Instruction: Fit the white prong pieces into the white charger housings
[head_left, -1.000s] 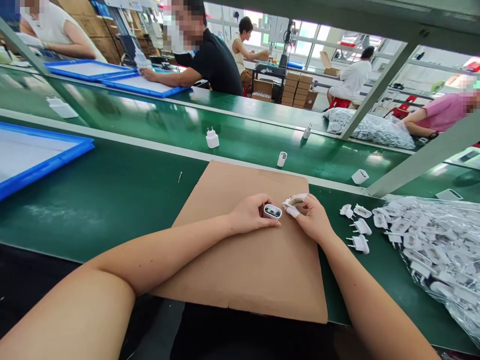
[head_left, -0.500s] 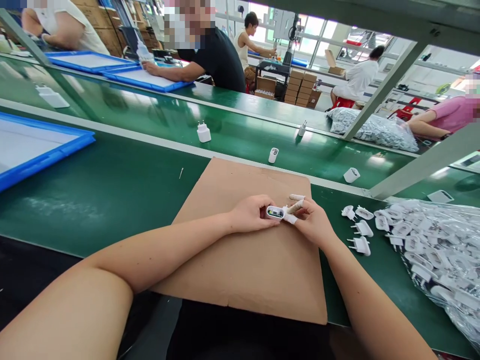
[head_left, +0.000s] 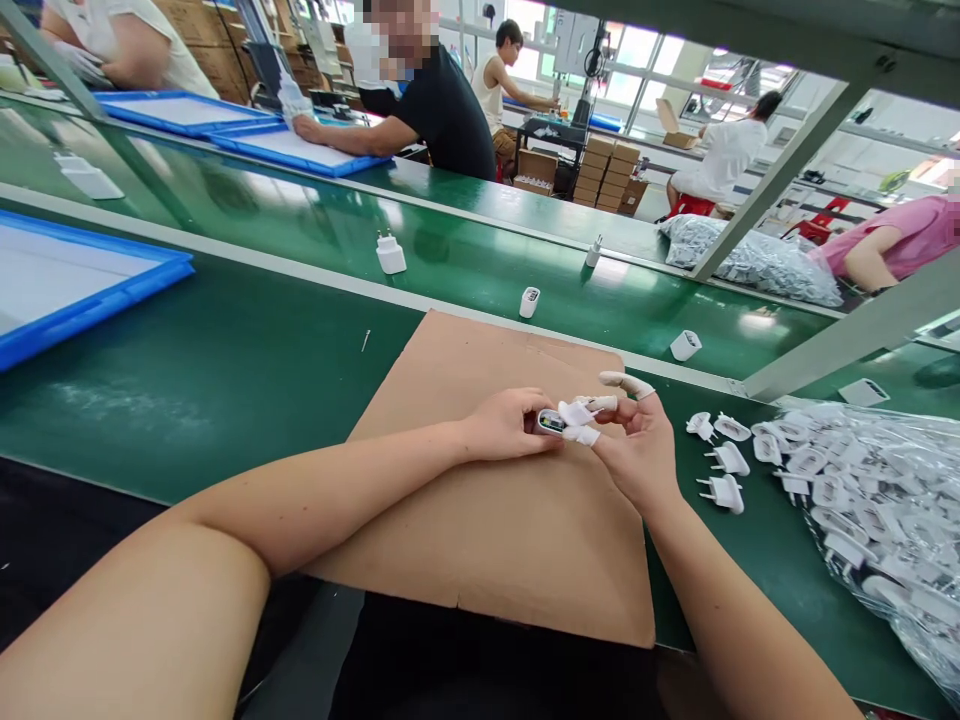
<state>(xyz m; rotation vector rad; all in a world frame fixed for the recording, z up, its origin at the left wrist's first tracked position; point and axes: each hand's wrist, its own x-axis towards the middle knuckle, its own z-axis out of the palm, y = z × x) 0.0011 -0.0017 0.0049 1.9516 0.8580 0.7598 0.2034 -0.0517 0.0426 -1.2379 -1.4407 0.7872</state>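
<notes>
White housing (head_left: 550, 421) sits in the left hand (head_left: 502, 425), thumb and fingers curled narrow around it, circuit board showing at the near end. Right hand (head_left: 637, 445) is just beside it: covered fingertips pinch a white plug piece (head_left: 576, 413) at the housing's rim, another covered finger raised. Can't tell if the two parts touch. Left forearm crosses low over the cardboard sheet (head_left: 480, 530); right forearm angles in past its right edge.

Hands are over the sheet's upper right; bare board spreads toward the body. Far edge lies along the pale rail (head_left: 315, 275). Green bench (head_left: 247, 370) runs left to a blue-rimmed tray (head_left: 97, 310).

Right side is tighter: loose plug pieces (head_left: 726, 493) near the wrist, then a bulky clear bag (head_left: 885, 520) of the same. Past the rail, charger units (head_left: 529, 302) stand spaced out; slanted metal post (head_left: 847, 320) blocks far right.
</notes>
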